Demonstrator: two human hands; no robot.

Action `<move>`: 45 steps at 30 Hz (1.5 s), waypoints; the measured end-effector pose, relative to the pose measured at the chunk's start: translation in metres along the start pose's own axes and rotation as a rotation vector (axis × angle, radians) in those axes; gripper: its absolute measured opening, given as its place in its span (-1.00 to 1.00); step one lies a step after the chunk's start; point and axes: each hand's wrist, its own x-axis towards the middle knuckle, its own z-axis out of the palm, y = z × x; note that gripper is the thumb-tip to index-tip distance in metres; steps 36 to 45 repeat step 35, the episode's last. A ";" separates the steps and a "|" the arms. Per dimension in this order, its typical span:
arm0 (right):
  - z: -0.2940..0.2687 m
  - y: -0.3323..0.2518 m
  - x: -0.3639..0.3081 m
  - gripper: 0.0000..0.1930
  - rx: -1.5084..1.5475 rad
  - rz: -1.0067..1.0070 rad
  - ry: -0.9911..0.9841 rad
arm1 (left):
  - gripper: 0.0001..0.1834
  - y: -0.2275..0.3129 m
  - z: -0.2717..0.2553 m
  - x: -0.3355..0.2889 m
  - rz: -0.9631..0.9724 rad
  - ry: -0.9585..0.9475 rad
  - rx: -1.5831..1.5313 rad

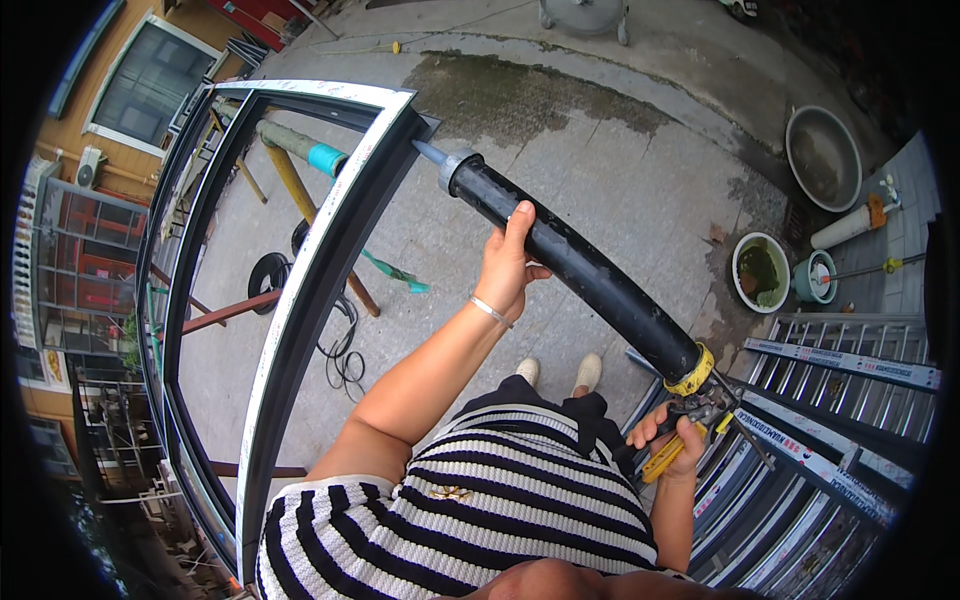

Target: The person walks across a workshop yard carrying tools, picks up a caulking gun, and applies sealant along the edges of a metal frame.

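Observation:
A long black caulking gun (590, 270) slants across the middle of the view, its grey nozzle (428, 152) up at the far left end. The nozzle tip meets or nearly meets the corner of a dark metal window frame (340, 205) with white film along its face. Midway along the barrel, my left hand (512, 262) supports it from below, thumb on top. My right hand (672, 440) is wrapped round the yellow-and-black handle and trigger at the near right end, past a yellow collar (692, 368). Part of the right fingers is hidden behind the handle.
The frame rests on supports, one a padded pole (300, 145). A black hose (345, 350) lies coiled on the concrete. At the right are a metal basin (822, 158), a white tub (738, 262), a small bucket (802, 278) and stacked frame sections (840, 365).

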 end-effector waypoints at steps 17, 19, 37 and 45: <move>-0.008 0.010 0.000 -0.58 0.014 -0.052 0.011 | -0.48 0.008 0.011 -0.013 0.096 -0.015 0.055; -0.009 0.011 0.001 -0.59 0.028 -0.036 0.007 | -0.48 0.009 0.012 -0.015 0.109 -0.014 0.059; -0.026 0.032 -0.010 -0.56 0.105 0.044 -0.078 | -0.50 -0.005 0.002 -0.029 0.141 -0.006 0.051; -0.026 0.032 -0.010 -0.56 0.105 0.044 -0.078 | -0.50 -0.005 0.002 -0.029 0.141 -0.006 0.051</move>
